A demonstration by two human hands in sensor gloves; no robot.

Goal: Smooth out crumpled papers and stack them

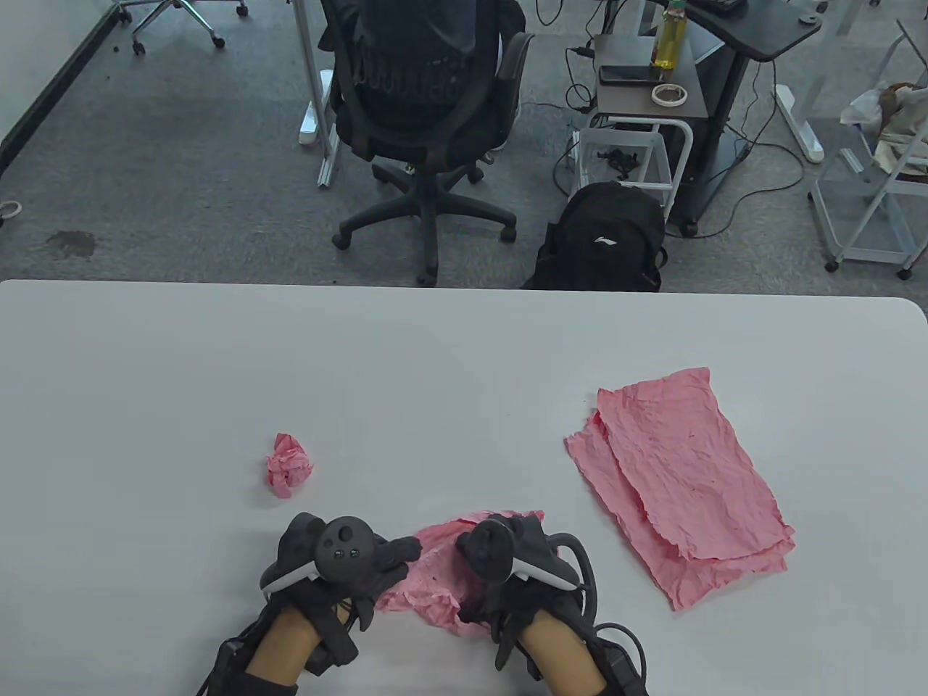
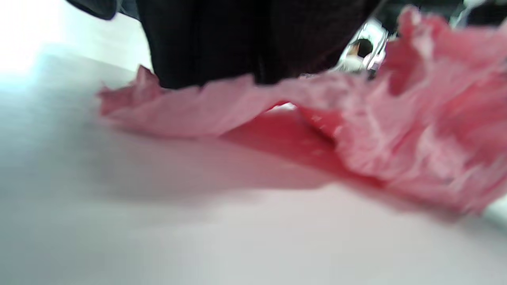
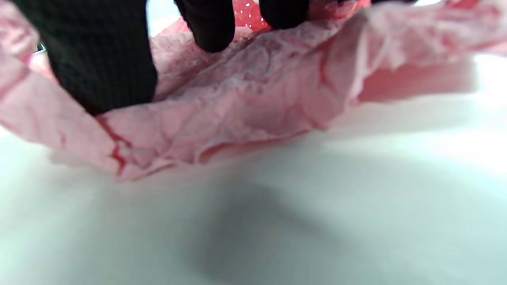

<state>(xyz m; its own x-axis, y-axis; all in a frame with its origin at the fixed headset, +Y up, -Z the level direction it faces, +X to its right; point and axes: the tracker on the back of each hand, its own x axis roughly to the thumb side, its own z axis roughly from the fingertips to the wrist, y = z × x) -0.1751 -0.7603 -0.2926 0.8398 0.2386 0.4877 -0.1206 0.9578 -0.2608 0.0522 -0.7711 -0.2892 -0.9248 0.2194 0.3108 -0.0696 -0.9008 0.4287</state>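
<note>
Under both hands, half-opened pink paper

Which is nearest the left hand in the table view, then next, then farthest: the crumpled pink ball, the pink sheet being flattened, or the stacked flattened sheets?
From the left hand:
1. Pink sheet being flattened, touching it, between both hands.
2. Crumpled pink ball, just beyond, slightly left.
3. Stacked flattened sheets, far right.

Beyond the table — office chair, black backpack.

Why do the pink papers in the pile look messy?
The stack of flattened papers is askew: its sheets are fanned apart, edges not lined up, and all wrinkled. One crumpled ball sits apart, unflattened.
</note>
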